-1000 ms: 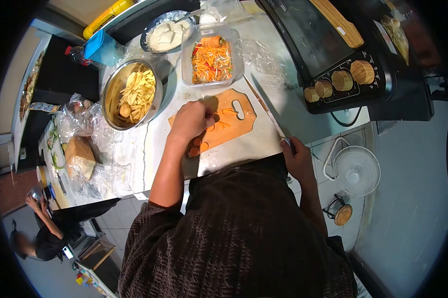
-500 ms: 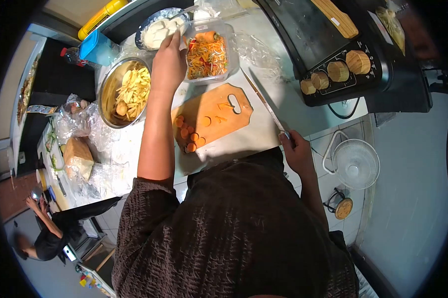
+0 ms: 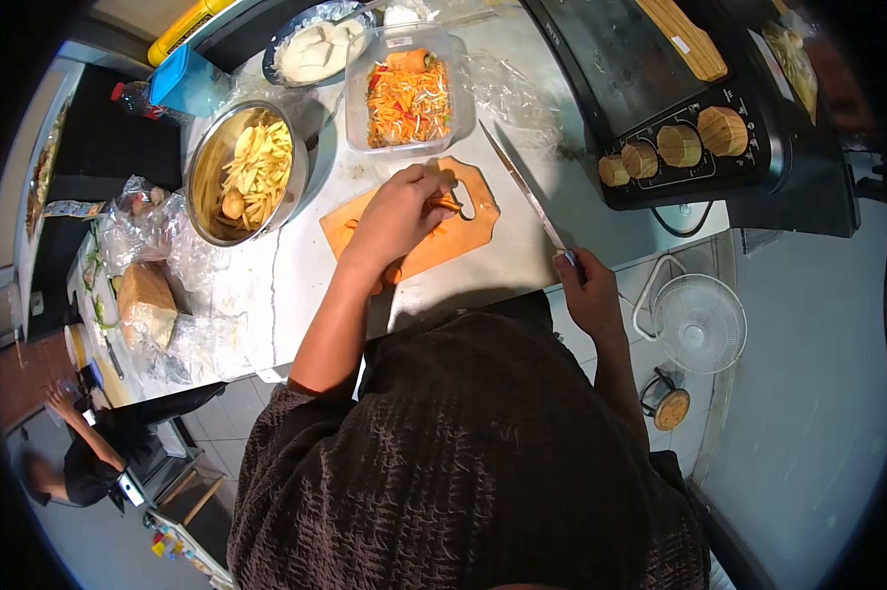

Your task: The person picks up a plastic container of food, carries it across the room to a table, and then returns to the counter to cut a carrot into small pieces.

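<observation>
My left hand [image 3: 396, 218] is over the orange cutting board [image 3: 473, 228], fingers closed around thin carrot strips [image 3: 446, 203] beside the board's handle hole. Orange carrot slices [image 3: 392, 273] lie on the board, mostly hidden beneath my wrist. At the counter's front edge, my right hand [image 3: 589, 292] grips a knife [image 3: 522, 184] by its handle, the blade pointing away from me and lying along the counter right of the board. Just beyond the board stands a clear plastic container [image 3: 353, 123] with shredded carrot [image 3: 409, 110] and a larger carrot piece [image 3: 411, 61].
A steel bowl [image 3: 200, 167] of cut potatoes stands left; behind is a plate of white pieces [image 3: 315, 49]. A black griddle with wooden knobs [image 3: 679, 146] is at right, near crumpled plastic [image 3: 512, 98]. Another person [image 3: 94, 462] is at far left.
My left hand has come back from beside the plate and container down to the cutting board and closed on carrot strips. The right hand with the knife has hardly moved.
</observation>
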`<control>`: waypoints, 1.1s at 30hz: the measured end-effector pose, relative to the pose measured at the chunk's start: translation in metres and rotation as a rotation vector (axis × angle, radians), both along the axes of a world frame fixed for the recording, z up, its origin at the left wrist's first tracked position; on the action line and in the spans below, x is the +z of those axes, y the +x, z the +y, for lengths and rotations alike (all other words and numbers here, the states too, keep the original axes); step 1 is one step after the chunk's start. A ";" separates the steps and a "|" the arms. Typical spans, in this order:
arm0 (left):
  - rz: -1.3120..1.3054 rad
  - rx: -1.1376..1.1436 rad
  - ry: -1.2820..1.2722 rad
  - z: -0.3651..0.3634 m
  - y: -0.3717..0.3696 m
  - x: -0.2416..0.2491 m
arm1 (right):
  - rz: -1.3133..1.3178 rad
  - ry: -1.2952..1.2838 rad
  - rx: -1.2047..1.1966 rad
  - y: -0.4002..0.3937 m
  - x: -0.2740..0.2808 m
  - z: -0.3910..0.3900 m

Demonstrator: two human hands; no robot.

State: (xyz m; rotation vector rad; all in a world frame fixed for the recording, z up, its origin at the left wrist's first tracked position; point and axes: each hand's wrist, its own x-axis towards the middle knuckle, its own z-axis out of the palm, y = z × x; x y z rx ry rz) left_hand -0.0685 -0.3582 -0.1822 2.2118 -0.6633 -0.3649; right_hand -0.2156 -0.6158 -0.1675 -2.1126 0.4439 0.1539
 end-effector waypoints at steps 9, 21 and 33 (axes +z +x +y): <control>-0.132 0.033 0.030 -0.001 0.000 -0.005 | 0.086 -0.007 -0.011 0.004 0.000 -0.002; -0.377 -0.029 0.126 0.000 0.000 -0.018 | -0.019 0.017 -0.035 -0.005 -0.008 0.006; -0.265 0.080 -0.135 0.010 0.025 0.040 | -0.027 0.009 -0.076 -0.016 -0.006 0.006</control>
